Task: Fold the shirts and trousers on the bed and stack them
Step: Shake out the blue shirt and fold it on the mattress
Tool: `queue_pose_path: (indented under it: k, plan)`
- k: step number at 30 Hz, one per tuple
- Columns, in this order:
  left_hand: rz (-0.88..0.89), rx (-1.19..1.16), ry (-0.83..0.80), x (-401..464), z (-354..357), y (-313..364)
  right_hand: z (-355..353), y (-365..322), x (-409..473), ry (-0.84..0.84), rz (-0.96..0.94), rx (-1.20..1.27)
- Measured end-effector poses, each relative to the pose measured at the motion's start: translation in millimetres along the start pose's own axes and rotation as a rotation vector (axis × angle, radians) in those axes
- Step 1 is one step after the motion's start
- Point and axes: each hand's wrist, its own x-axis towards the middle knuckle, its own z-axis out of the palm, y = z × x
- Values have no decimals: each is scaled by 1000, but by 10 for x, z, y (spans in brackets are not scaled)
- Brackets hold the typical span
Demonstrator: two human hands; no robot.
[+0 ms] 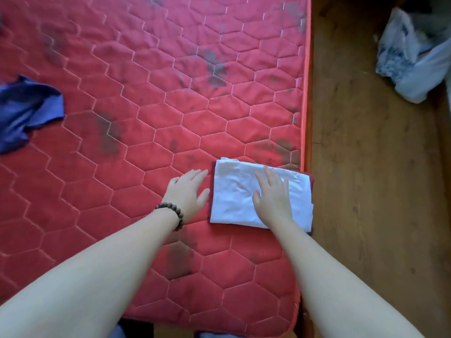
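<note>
— What's closest to the lens?

— Two bare forearms reaching over the red quilted mattress (pixel 151 113). The left wrist wears a dark bead bracelet (pixel 170 215).

— And the hands?

— The right hand (pixel 274 198) lies flat on a folded white garment (pixel 234 191), fingers straight and slightly spread, gripping nothing. The left hand (pixel 188 189) rests palm-down on the mattress just beside the garment's left edge, fingers straight and close together, holding nothing.

— Where does that garment sit?

— At the mattress's right edge, on top of a dark red folded piece (pixel 311 182) that shows only as a thin border.

— Anything else?

— A crumpled blue garment (pixel 26 111) lies well apart at the far left. On the wooden floor (pixel 366 167) to the right sits a pale plastic bag (pixel 415 54).
</note>
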Motion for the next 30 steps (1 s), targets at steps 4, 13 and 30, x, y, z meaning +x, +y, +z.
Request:
queue_pose_path:
  k: [4,13,30]
  plan:
    - [-118,30,122,-535,-661,-549,-208,-843,-162,52,-111,45]
    - [-161,9,313,-1020,-1955,-2334,-133,-3293,-189,154,-203,129]
    - [-274,-6,318,-730,-3077,-5369,533,-6162,1020,63,-268,61]
